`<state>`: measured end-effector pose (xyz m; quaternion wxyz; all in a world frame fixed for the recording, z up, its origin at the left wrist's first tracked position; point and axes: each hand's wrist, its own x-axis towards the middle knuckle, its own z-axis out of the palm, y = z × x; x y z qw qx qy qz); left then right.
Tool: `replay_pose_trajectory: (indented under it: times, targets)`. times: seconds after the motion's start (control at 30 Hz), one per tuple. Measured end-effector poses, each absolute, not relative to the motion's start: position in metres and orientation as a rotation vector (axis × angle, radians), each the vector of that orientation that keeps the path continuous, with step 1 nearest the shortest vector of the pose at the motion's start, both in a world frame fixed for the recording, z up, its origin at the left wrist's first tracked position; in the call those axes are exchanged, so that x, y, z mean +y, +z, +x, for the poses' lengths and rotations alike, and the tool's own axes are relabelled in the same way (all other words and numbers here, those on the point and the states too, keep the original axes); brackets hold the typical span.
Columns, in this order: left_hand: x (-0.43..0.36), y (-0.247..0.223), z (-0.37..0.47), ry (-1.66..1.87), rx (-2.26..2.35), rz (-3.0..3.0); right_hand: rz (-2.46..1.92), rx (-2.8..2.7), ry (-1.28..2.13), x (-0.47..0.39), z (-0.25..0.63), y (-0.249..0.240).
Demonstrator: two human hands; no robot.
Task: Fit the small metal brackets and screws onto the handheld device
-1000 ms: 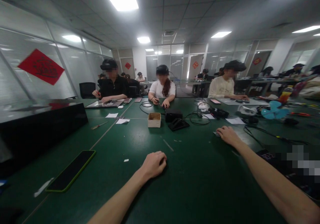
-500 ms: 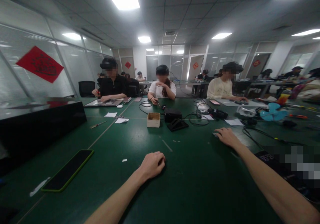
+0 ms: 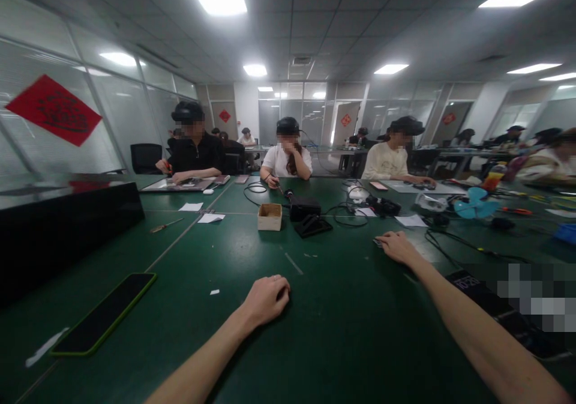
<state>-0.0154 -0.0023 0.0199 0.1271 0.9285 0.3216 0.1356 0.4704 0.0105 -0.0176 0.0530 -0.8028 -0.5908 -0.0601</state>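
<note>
My left hand (image 3: 266, 299) rests on the green tabletop (image 3: 315, 344) with its fingers curled in. Nothing shows between its thumb and fingers. Farther out on the right, my right hand (image 3: 396, 248) lies low over the table, its fingertips on a small flat greyish piece (image 3: 377, 243). The fingers cover most of that piece, so its kind is not clear. Left of my left hand lies a small white scrap (image 3: 215, 292). A phone in a green-edged case (image 3: 105, 315) lies farther left.
Across the table stand a small open box (image 3: 269, 219) and a black device (image 3: 305, 208) with cables. A screwdriver (image 3: 166, 226) lies at left near a long black panel (image 3: 67, 236). At right are a blue fan (image 3: 476, 205) and a dark screen (image 3: 477, 296). Several people sit opposite.
The view has turned slightly right, so things sit farther left. Both my hands keep nearly the same pose on the table. The person opposite in white has raised a hand closer to the face.
</note>
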Motion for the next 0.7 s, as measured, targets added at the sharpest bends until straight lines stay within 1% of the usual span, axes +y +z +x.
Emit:
replay_pose_trajectory:
  times: [0.1, 0.5, 0.7]
  targets:
    - [-0.001, 0.017, -0.015, 0.403, 0.939, 2.698, -2.466, -1.824, -0.182, 0.010, 0.468, -0.016]
    - [-0.004, 0.021, -0.016, 0.403, 0.951, 2.660, -2.421, -1.911, -0.360, 0.004, 0.450, 0.003]
    - [-0.002, 0.017, -0.017, 0.412, 0.952, 2.682, -2.387, -2.028, -0.199, 0.018, 0.432, 0.012]
